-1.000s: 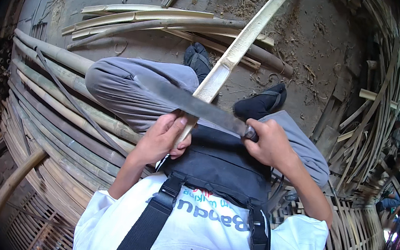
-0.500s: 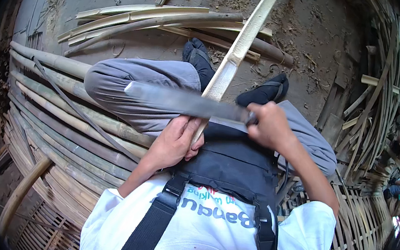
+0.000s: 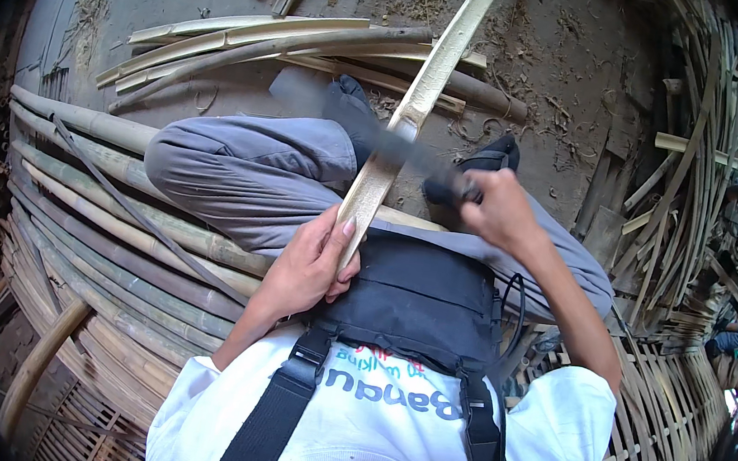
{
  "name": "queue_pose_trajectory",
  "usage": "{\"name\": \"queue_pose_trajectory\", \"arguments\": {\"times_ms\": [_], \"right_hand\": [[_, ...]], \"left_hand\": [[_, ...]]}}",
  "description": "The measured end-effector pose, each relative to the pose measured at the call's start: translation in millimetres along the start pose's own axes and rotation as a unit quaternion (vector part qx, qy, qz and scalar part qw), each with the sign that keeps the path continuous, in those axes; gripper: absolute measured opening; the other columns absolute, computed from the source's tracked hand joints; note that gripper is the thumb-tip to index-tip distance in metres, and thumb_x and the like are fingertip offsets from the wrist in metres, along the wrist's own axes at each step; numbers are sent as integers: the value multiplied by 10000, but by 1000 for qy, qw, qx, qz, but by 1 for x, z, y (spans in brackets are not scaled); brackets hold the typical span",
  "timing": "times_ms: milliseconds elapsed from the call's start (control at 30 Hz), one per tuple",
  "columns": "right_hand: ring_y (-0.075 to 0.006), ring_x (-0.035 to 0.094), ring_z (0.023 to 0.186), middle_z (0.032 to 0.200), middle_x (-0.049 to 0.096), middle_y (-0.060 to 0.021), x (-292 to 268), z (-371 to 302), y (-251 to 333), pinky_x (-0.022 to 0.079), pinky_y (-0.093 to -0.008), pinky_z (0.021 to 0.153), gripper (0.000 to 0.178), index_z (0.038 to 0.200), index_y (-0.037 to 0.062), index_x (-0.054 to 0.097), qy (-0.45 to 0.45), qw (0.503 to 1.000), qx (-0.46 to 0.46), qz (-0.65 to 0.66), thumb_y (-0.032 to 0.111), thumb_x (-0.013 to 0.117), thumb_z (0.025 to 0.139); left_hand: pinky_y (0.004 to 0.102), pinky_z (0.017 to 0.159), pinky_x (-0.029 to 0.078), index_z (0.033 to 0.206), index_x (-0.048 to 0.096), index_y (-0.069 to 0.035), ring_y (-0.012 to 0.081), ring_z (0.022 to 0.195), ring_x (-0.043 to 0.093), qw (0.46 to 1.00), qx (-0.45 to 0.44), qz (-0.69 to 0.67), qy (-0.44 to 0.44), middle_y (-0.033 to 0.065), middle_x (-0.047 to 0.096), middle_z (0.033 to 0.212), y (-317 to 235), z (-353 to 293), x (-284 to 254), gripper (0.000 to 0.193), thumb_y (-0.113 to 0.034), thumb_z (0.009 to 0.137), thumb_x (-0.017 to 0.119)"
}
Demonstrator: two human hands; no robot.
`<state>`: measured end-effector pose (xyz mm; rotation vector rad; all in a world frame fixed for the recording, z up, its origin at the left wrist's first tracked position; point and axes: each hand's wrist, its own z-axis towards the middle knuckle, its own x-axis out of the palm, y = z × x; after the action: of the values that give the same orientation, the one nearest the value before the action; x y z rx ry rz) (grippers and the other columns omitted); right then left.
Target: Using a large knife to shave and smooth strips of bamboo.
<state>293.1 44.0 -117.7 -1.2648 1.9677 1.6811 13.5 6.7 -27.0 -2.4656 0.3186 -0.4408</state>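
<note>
My left hand [image 3: 309, 258] is closed around the near end of a long split bamboo strip [image 3: 439, 67], which slants up and away from my lap with its pale inner face upward. My right hand [image 3: 500, 211] grips the handle of a large knife [image 3: 336, 120]. Its broad blade, blurred by motion, lies across the strip near a node, pointing to the far left. Whether the edge bites into the bamboo I cannot tell. A black bag [image 3: 421, 296] strapped to my front rests at my lap, below the strip.
Split bamboo pieces [image 3: 227, 39] lie on the floor beyond my feet. Long bamboo poles [image 3: 144, 205] are stacked at my left. At the right is a heap of thin strips [image 3: 688, 185], with woven slatwork [image 3: 659, 437] nearer me. Shavings [image 3: 574, 104] litter the floor.
The knife has moved away from my left hand, farther along the strip toward the node, and its blade now tilts toward the far left. My left hand keeps its hold.
</note>
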Motion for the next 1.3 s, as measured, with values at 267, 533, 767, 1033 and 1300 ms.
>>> {"name": "queue_pose_trajectory", "arguments": {"times_ms": [267, 533, 767, 1033, 1300], "right_hand": [[-304, 605, 543, 627, 593, -231, -9, 22, -33, 491, -407, 593, 172, 784, -39, 634, -36, 999, -1, 40, 87, 566, 689], [-389, 654, 687, 748, 646, -262, -40, 57, -120, 501, -452, 654, 235, 811, -42, 656, -118, 976, 175, -56, 159, 577, 719], [-159, 455, 492, 532, 513, -75, -43, 21, -92, 378, -339, 503, 231, 696, -29, 548, -190, 946, 227, 135, 166, 607, 804], [-163, 512, 471, 546, 568, -105, 17, -23, -111, 410, -371, 472, 290, 682, -20, 565, -226, 937, 231, 136, 223, 673, 799], [-391, 575, 591, 634, 584, -225, 42, -51, -66, 431, -420, 564, 274, 782, -38, 628, -178, 952, 217, 125, 223, 713, 767]], "left_hand": [[226, 390, 349, 1193, 447, -36, 70, 441, 396, 999, -13, -38, 1, -4, 406, 584, -7, -2, -5, 297, -279, 1050, 352], [207, 370, 317, 1198, 475, -28, 53, 428, 372, 998, 35, -37, -26, -9, 411, 572, 10, -6, -19, 301, -270, 1044, 385], [188, 391, 312, 1227, 489, 5, 48, 418, 360, 990, 130, -53, -1, -3, 429, 567, 13, -18, -35, 503, -435, 1031, 346], [207, 374, 316, 1072, 480, -21, 64, 410, 388, 970, 234, -25, -61, 18, 446, 563, -24, 66, -39, 506, -508, 1000, 363], [210, 343, 315, 942, 514, -65, 58, 393, 414, 943, 288, 32, -164, -16, 441, 530, -46, 121, -73, 401, -465, 969, 509]]}}
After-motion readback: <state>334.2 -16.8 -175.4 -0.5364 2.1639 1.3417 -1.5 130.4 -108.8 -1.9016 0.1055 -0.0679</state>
